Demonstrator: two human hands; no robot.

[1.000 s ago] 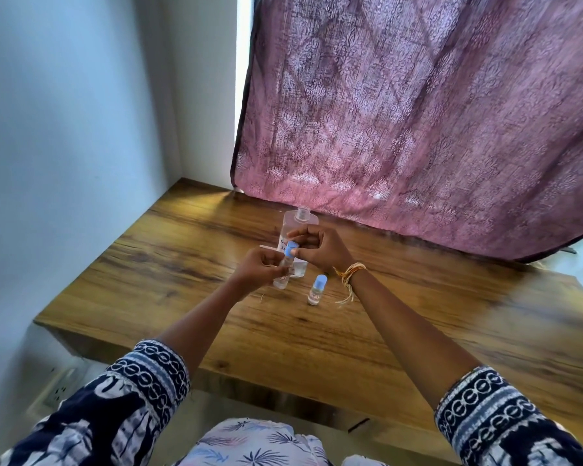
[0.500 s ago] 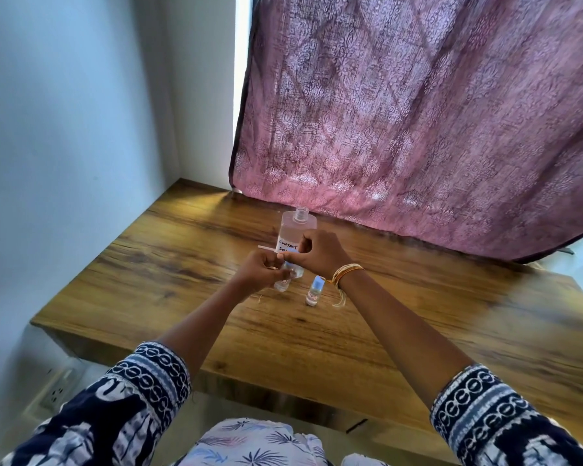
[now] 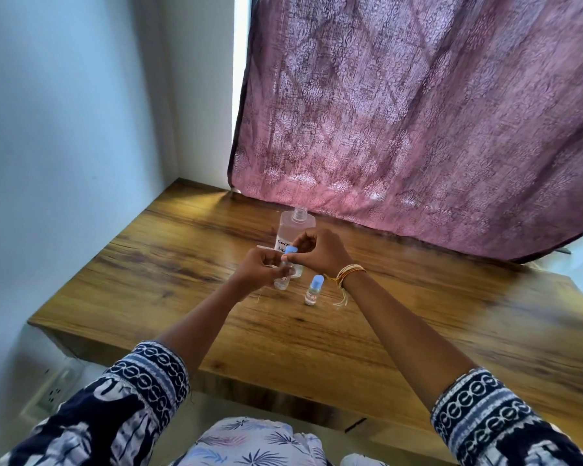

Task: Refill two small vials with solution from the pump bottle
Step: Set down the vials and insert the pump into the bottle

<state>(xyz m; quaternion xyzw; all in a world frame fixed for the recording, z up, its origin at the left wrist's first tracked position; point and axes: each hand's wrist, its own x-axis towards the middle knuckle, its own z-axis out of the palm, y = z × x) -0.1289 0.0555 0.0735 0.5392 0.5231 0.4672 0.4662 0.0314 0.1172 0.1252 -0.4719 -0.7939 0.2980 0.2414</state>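
Observation:
My left hand (image 3: pixel 261 268) grips a small clear vial (image 3: pixel 282 281) by its body, just above the wooden table (image 3: pixel 182 264). My right hand (image 3: pixel 320 252) pinches the vial's blue cap (image 3: pixel 290 250) at the top. A second vial (image 3: pixel 313 290) with a blue cap stands upright on the table just right of the held one, below my right wrist. Behind my hands stands the large clear bottle (image 3: pixel 295 223) with a handwritten label; its neck is bare, with no pump head on it.
A thin white stick-like item (image 3: pixel 262 246) shows just left of the bottle, mostly hidden by my left hand. A pink patterned curtain (image 3: pixel 418 129) hangs down to the table's far edge. A white wall (image 3: pixel 64 146) runs along the table's left side.
My right hand's fingers have shifted on the cap, so the blue cap shows again between them. The view has tilted slightly. Both vials and the bottle stay in place.

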